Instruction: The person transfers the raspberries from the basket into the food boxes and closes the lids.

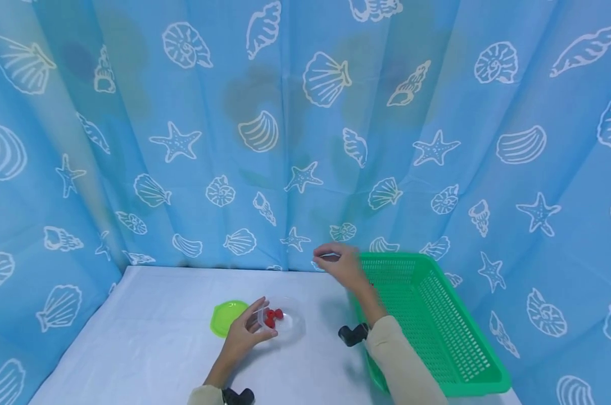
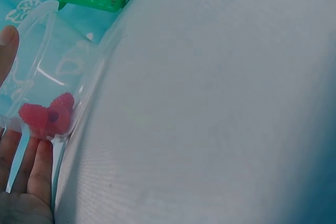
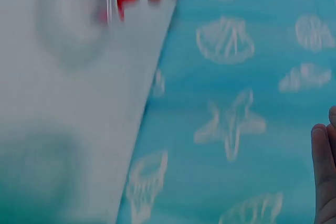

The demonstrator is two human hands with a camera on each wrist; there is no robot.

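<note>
My left hand holds a clear plastic bowl by its left side, thumb at the front and fingers behind. Several red raspberries lie together in the bowl, on the side near that hand. In the left wrist view the raspberries show through the wall of the bowl. My right hand is raised in the air beside the basket's far left corner, fingers bent towards the left. Nothing shows between its thumb and fingers. Only a few fingers enter the right wrist view.
A green plastic basket with perforated walls stands on the right of the white-covered table. One tiny red spot shows at its left side, partly behind the right arm. A lime-green lid lies left of the bowl. Behind hangs a blue shell-patterned curtain.
</note>
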